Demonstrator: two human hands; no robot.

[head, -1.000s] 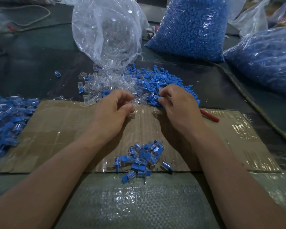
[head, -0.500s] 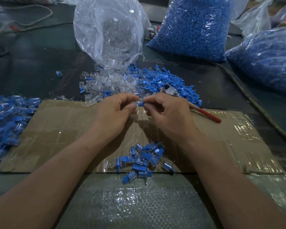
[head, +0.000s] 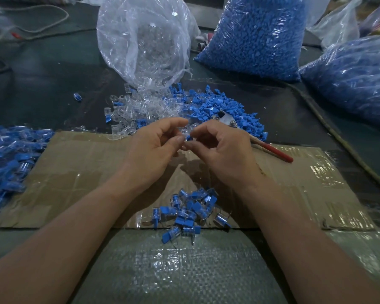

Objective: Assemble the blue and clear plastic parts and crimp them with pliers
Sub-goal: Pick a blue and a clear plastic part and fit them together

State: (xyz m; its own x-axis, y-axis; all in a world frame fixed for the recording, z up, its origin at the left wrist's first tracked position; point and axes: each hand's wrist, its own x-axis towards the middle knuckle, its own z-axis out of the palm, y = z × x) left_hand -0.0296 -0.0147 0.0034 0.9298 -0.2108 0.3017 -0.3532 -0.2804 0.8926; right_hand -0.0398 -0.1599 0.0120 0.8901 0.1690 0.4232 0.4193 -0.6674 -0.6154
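The left hand (head: 154,150) and right hand (head: 224,156) meet fingertip to fingertip, both pinching a small blue plastic part (head: 189,138), seemingly with a clear piece, above the flat brown cardboard sheet (head: 75,172). Red-handled metal pliers (head: 272,151) lie just beyond the right hand, against the heap of loose blue parts (head: 239,108).

A dark counter (head: 42,84) carries everything. A flat cardboard sheet (head: 79,172) covers its centre, with a woven plastic sheet (head: 173,270) at 6 o'clock. At 12 o'clock an open clear bag (head: 140,40) spills clear parts (head: 136,110) beside a spread of loose blue parts (head: 217,104). Two full bags of blue pieces sit at 1 o'clock (head: 255,36) and 2 o'clock (head: 355,77). A heap of joined blue-and-clear pieces (head: 7,154) lies at 9 o'clock, a pale cord (head: 42,34) at 11 o'clock. Red-handled pliers (head: 270,149) bridge the blue parts and the cardboard.
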